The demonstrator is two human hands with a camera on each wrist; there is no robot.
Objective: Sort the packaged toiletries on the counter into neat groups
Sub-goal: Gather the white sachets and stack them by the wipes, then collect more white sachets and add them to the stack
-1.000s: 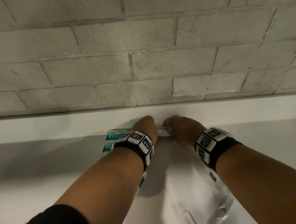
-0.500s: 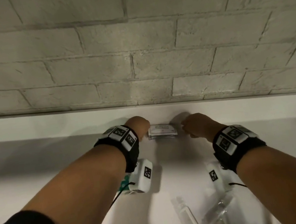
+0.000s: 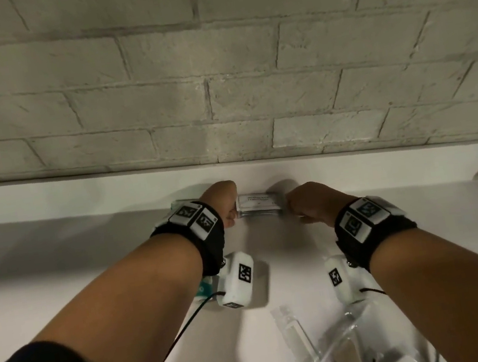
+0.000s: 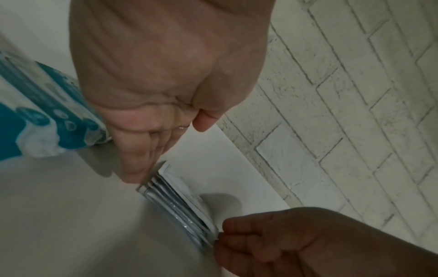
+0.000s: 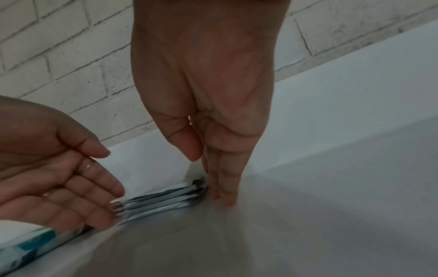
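Print on the top sachet is too blurry to read, and the clear plastic packets point(image 3: 336, 350) nearest the person get cut off by the frame edge. The stack of sachets point(image 3: 259, 207) sits on the white table point(image 3: 58, 272) against the grey brick wall point(image 3: 214, 75). Left hand point(image 3: 222, 202) and right hand point(image 3: 313, 203), fingers straight, press its two ends. A teal packet point(image 4: 35, 116) lies just left of the stack.
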